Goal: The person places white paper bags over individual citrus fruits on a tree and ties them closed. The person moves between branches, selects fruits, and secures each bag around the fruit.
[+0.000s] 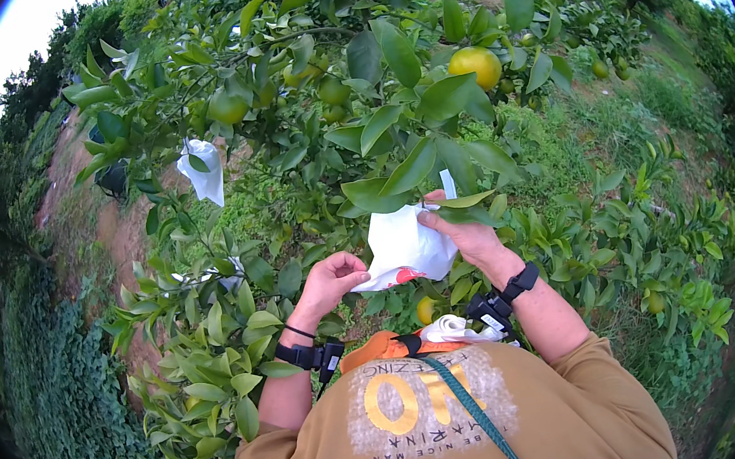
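Note:
A white fruit bag [411,245] with a red print hangs below the leaves of a citrus branch. My right hand [468,234] pinches its upper edge between thumb and fingers, close to the leaves. At its lower left corner, my left hand [333,282] holds the bag between thumb and fingertips. Whatever is inside the bag is hidden. An orange pouch [372,349] at my waist carries more white bags [455,329]. Just above the pouch shows a yellow citrus fruit [426,309].
Another white bag [201,171] hangs on the tree at the left. A yellow-green fruit [476,68] and a green fruit [228,106] hang above my hands. Leafy branches [216,344] crowd in at the left and right. A bare dirt strip [114,240] runs along the left.

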